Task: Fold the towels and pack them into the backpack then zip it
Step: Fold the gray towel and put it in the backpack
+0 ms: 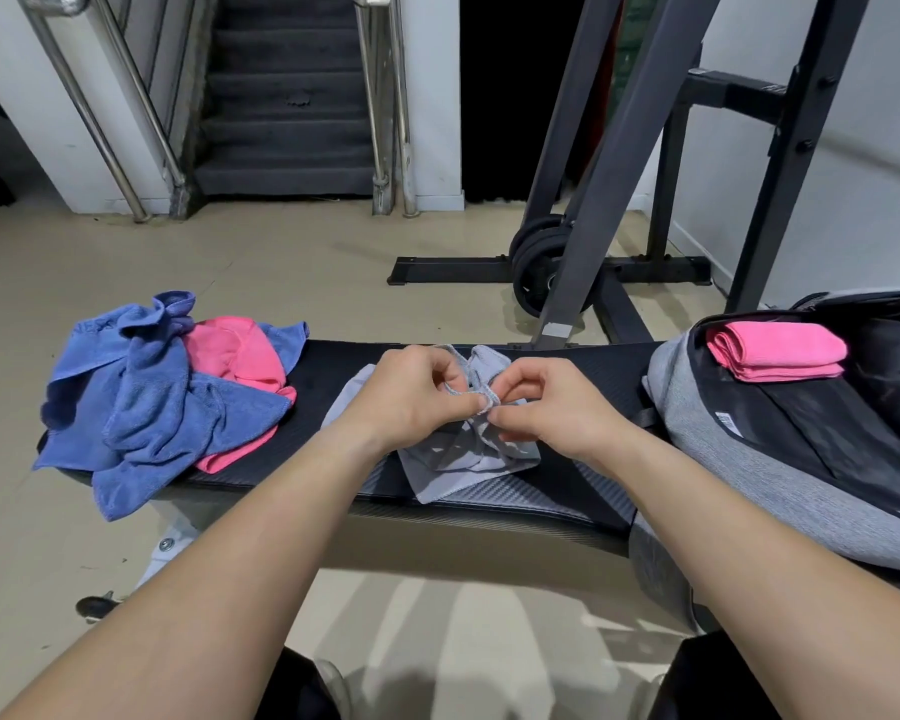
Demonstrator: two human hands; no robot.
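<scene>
— Grey towel (458,472), where does it lie?
— Crumpled on the bench (567,493), right under the fingers; the left hand (417,394) and right hand (554,410) each pinch its hem between thumb and forefinger, tips almost touching.
— And the backpack (723,449)?
— Open, right of the right hand's fingers, a folded pink towel (778,350) inside. Blue towels (152,402) heap left of the left fingers.

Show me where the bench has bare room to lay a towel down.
Bare black padded bench shows between the crumpled blue and pink towel pile and the grey towel, and another strip between that towel and the open grey backpack. The pile crowds the left end, the backpack the right.
</scene>
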